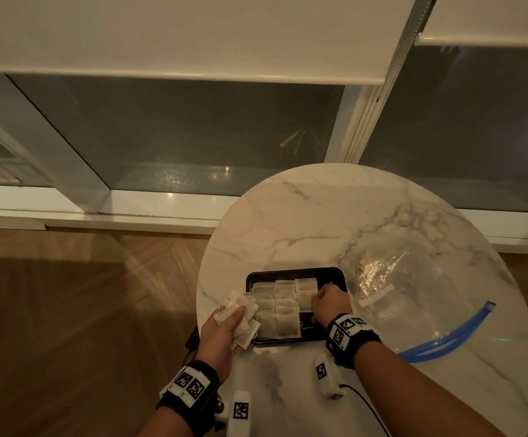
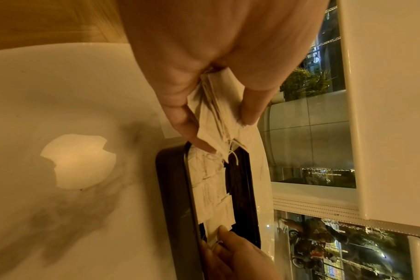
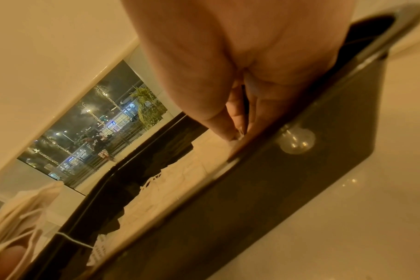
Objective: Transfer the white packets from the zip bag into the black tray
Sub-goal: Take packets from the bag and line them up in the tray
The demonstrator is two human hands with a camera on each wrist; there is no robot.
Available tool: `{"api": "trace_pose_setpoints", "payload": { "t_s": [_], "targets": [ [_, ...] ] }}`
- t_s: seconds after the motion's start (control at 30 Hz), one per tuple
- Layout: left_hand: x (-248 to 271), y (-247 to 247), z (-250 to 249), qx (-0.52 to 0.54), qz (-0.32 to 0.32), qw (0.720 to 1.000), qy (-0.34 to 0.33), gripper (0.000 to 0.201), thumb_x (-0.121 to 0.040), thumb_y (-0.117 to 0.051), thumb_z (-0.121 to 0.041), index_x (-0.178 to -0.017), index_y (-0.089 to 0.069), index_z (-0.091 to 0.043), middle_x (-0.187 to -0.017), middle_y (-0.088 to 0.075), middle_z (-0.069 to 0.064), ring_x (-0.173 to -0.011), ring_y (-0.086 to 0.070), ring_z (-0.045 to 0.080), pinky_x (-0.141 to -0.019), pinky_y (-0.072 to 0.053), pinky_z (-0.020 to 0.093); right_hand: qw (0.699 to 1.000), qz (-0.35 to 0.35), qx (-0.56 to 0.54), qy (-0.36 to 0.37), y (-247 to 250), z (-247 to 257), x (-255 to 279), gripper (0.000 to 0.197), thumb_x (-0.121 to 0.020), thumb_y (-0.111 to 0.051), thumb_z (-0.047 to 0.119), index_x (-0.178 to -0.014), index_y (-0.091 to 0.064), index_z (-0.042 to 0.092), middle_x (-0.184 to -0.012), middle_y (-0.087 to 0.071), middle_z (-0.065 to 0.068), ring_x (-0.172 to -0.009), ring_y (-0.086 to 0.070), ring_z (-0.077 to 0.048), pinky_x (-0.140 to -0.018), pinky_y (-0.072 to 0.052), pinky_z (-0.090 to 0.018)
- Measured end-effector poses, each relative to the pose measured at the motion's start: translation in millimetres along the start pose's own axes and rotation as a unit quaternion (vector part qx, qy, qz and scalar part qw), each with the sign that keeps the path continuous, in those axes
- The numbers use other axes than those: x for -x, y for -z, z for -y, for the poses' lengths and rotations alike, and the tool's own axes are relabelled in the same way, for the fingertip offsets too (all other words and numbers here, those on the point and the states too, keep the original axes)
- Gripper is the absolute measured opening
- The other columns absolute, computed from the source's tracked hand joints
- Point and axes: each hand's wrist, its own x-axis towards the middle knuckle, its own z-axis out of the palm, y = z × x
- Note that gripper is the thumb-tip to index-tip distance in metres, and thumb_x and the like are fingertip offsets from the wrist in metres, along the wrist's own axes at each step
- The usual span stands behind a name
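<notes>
A black tray (image 1: 294, 270) sits near the front of the round marble table, with several white packets (image 1: 283, 310) laid flat in rows inside it. My left hand (image 1: 234, 313) hovers at the tray's left end and grips a stack of white packets (image 1: 244, 321); the left wrist view shows thumb and fingers (image 2: 226, 132) clamping that stack (image 2: 216, 113) above the tray (image 2: 170, 189). My right hand (image 1: 314, 299) reaches into the tray's right part, fingertips (image 3: 237, 135) pinched on the edge of a packet (image 1: 305, 294) lying there. The clear zip bag (image 1: 379, 275) lies to the tray's right.
The bag's blue zip strip (image 1: 445, 343) curls toward the table's right front. Two white marker blocks (image 1: 325, 375) (image 1: 241, 410) and a black cable lie at the front edge. The table's left edge (image 1: 198, 298) runs under my left hand; wooden floor lies beyond it.
</notes>
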Motion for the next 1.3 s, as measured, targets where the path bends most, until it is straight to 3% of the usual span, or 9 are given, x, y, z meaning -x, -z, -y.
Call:
{"api": "trace_pose_setpoints", "payload": {
  "t_s": [0.13,0.27,0.43,0.6,0.7,0.87,1.03,1.2,1.3],
  "targets": [
    [-1,1,0,-0.006,-0.002,1.0,0.002,0.031,-0.092,-0.068,-0.013,-0.122,-0.064,-0.012,-0.115,-0.072,0.016,-0.108,-0.068,0.036,-0.093,-0.055,0.048,1.0,-0.01,0.009,0.01,4,3,3,0.014,-0.088,-0.059,0.029,-0.085,-0.055,0.016,-0.079,-0.068,-0.008,-0.068,-0.069,-0.025,-0.067,-0.061,-0.038],
    [0,0,0,-0.001,-0.005,1.0,-0.001,0.029,-0.092,-0.067,-0.012,-0.121,-0.064,-0.01,-0.115,-0.072,0.017,-0.109,-0.068,0.038,-0.086,-0.056,0.045,1.0,-0.014,0.01,0.019,7,6,6,0.015,-0.088,-0.059,0.028,-0.089,-0.054,0.013,-0.085,-0.065,-0.01,-0.075,-0.067,-0.028,-0.07,-0.061,-0.041],
    [-1,-1,0,-0.002,-0.008,1.0,-0.001,0.029,-0.093,-0.067,-0.012,-0.122,-0.064,-0.01,-0.116,-0.072,0.018,-0.109,-0.068,0.038,-0.084,-0.057,0.044,0.998,-0.028,0.039,0.05,13,11,12,0.018,-0.091,-0.057,0.023,-0.104,-0.054,0.009,-0.095,-0.065,-0.011,-0.086,-0.063,-0.027,-0.073,-0.053,-0.034],
    [0,-3,-2,-0.001,-0.008,1.0,-0.006,0.029,-0.094,-0.065,-0.011,-0.123,-0.063,-0.009,-0.116,-0.071,0.018,-0.11,-0.067,0.039,-0.08,-0.057,0.041,0.985,-0.007,0.112,0.133,18,15,18,0.03,-0.092,-0.055,0.026,-0.121,-0.048,0.024,-0.102,-0.06,-0.003,-0.087,-0.06,-0.022,-0.069,-0.05,-0.034],
    [1,-3,-2,-0.003,-0.009,1.0,-0.007,0.029,-0.094,-0.065,-0.012,-0.123,-0.063,-0.009,-0.116,-0.072,0.018,-0.11,-0.067,0.038,-0.08,-0.057,0.04,0.981,0.017,0.125,0.145,17,16,16,0.041,-0.09,-0.056,0.031,-0.13,-0.046,0.031,-0.114,-0.059,-0.003,-0.098,-0.061,-0.023,-0.081,-0.055,-0.039],
    [3,-3,-3,-0.006,-0.01,1.0,-0.007,0.029,-0.094,-0.065,-0.012,-0.123,-0.063,-0.009,-0.116,-0.072,0.017,-0.109,-0.068,0.037,-0.087,-0.057,0.044,0.976,0.032,0.152,0.152,17,18,14,0.039,-0.089,-0.058,0.034,-0.127,-0.049,0.033,-0.118,-0.059,-0.002,-0.104,-0.06,-0.022,-0.083,-0.055,-0.04],
    [6,-3,-5,-0.005,-0.007,1.0,-0.011,0.026,-0.094,-0.065,-0.011,-0.121,-0.064,-0.01,-0.111,-0.074,0.015,-0.102,-0.071,0.032,-0.083,-0.057,0.041,0.978,0.03,0.137,0.156,19,20,16,0.036,-0.087,-0.061,0.031,-0.122,-0.051,0.031,-0.115,-0.058,-0.001,-0.101,-0.059,-0.021,-0.082,-0.054,-0.039],
    [9,-2,-6,-0.006,0.004,1.0,-0.014,0.023,-0.096,-0.062,-0.01,-0.118,-0.064,-0.01,-0.105,-0.076,0.014,-0.09,-0.074,0.027,-0.075,-0.06,0.038,0.984,0.017,0.103,0.144,22,15,18,0.043,-0.08,-0.065,0.015,-0.12,-0.051,0.024,-0.111,-0.053,-0.004,-0.087,-0.053,-0.019,-0.078,-0.052,-0.032],
    [9,-2,-6,-0.008,-0.003,1.0,-0.012,0.024,-0.095,-0.063,-0.01,-0.12,-0.064,-0.01,-0.108,-0.075,0.015,-0.091,-0.074,0.028,-0.076,-0.059,0.038,0.984,0.028,0.111,0.138,21,10,20,0.052,-0.077,-0.067,0.009,-0.124,-0.049,0.023,-0.113,-0.049,-0.006,-0.09,-0.058,-0.024,-0.081,-0.053,-0.033]
  ]
}}
